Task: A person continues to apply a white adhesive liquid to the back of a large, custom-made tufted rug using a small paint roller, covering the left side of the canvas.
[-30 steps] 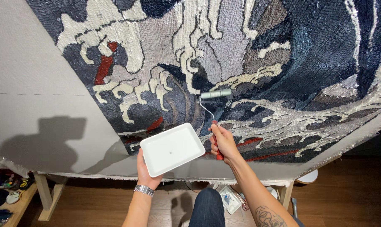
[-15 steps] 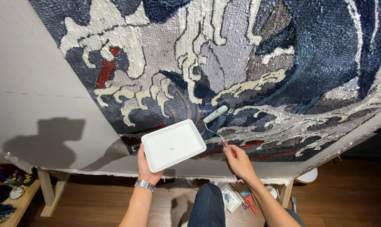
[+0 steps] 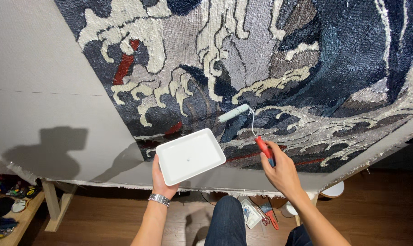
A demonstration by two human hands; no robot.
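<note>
The big tufted rug with dark blue, grey and cream wave shapes (image 3: 306, 59) runs past the top and right edges, so I can't see its full pattern. My left hand (image 3: 163, 180) is mostly hidden under the white rectangular plastic tray (image 3: 190, 156). My right hand (image 3: 281, 171) covers the lower part of the small paint roller's red handle (image 3: 262, 146). The tools on the wooden floor (image 3: 375, 214) between my legs are too small to tell.
</note>
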